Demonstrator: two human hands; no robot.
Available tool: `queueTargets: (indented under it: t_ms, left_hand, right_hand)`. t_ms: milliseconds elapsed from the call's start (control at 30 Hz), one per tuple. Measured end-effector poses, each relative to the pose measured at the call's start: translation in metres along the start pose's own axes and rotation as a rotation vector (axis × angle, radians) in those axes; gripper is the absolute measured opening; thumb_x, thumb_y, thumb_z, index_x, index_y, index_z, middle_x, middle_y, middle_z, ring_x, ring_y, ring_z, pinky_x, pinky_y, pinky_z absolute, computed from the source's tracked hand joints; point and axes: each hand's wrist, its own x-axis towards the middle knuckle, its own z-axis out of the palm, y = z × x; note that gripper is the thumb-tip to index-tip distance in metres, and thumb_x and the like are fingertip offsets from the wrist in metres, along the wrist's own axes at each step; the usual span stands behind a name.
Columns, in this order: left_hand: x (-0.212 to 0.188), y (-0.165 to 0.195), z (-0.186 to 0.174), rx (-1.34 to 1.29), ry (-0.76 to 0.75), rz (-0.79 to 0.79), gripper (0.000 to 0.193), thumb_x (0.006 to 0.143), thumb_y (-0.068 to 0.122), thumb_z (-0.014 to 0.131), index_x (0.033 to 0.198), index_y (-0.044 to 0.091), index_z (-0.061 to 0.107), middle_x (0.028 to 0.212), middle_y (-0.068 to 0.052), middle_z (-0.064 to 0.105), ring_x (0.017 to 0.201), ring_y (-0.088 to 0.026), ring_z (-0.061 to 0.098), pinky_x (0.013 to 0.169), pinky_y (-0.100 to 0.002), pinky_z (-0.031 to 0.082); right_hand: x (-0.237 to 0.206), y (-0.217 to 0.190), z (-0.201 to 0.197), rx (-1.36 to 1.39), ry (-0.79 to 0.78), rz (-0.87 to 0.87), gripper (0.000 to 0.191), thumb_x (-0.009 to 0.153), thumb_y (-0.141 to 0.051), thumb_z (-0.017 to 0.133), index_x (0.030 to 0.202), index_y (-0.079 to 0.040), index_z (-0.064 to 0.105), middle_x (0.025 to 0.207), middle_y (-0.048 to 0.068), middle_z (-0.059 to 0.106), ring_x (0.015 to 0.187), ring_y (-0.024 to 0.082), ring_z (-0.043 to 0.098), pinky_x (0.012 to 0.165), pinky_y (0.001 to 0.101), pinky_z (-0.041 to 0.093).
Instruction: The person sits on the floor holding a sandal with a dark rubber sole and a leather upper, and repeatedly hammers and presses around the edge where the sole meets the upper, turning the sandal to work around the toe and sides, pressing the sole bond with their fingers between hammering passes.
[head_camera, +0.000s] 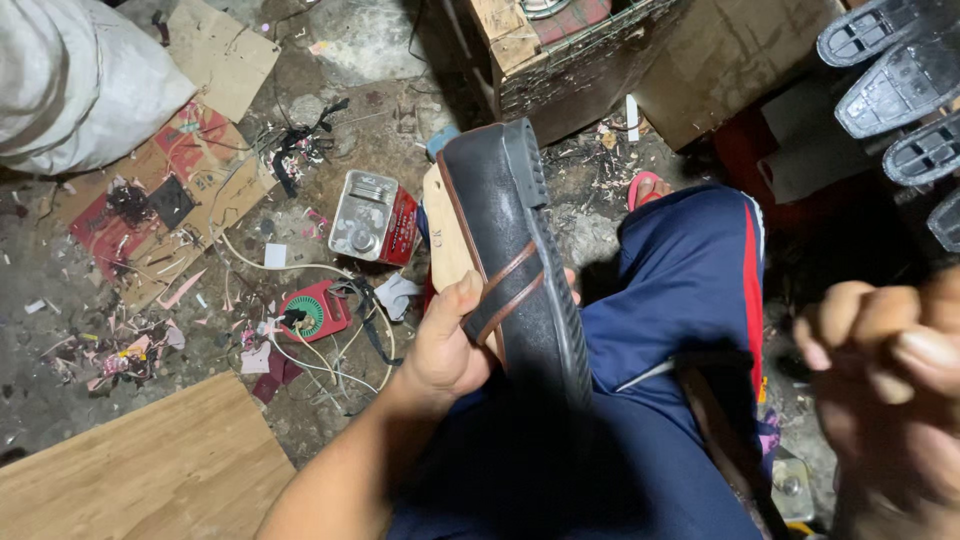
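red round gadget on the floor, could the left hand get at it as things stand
Probably not right away: the left hand is closed around the black sandal. The red round gadget lies close by, uncovered, amid wires.

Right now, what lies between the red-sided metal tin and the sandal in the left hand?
Head view: a tan sole cutout lies between the tin and the black sandal, tucked behind the sandal.
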Motion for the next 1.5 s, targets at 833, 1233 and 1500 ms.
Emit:
queueTargets:
  t_ms: [833, 1233, 1500]
  left_hand:
    - [-0.014, 0.0, 0.005, 0.458, 0.148, 0.065, 0.052, 0.097, 0.017, 0.067, 0.143, -0.002, 0.053, 0.131, -0.01, 0.066, 0.121, -0.02, 0.063, 0.108, -0.038, 0.049]
    - [-0.014, 0.005, 0.007, 0.297, 0.071, 0.017, 0.058, 0.093, 0.02, 0.071, 0.143, -0.004, 0.052, 0.133, -0.013, 0.066, 0.124, -0.024, 0.063, 0.109, -0.04, 0.049]
    - [-0.002, 0.009, 0.013, 0.291, 0.157, 0.145, 0.072, 0.089, 0.017, 0.077, 0.149, -0.002, 0.043, 0.138, -0.013, 0.061, 0.129, -0.025, 0.06, 0.113, -0.043, 0.048]
  right_hand:
    - [-0.002, 0.069, 0.03, -0.698, -0.237, 0.446, 0.029, 0.087, -0.008, 0.072, 0.114, -0.001, 0.068, 0.093, 0.002, 0.069, 0.087, 0.009, 0.064, 0.08, 0.0265, 0.053]
    - [-0.001, 0.073, 0.036, -0.473, -0.35, 0.509, 0.068, 0.084, -0.011, 0.072, 0.147, -0.004, 0.046, 0.133, 0.01, 0.063, 0.102, 0.014, 0.06, 0.096, 0.032, 0.05]
    - [0.004, 0.057, 0.07, -0.713, -0.541, 0.479, 0.117, 0.067, -0.014, 0.084, 0.161, -0.008, 0.015, 0.159, 0.012, 0.042, 0.148, 0.024, 0.037, 0.118, 0.0379, 0.025]
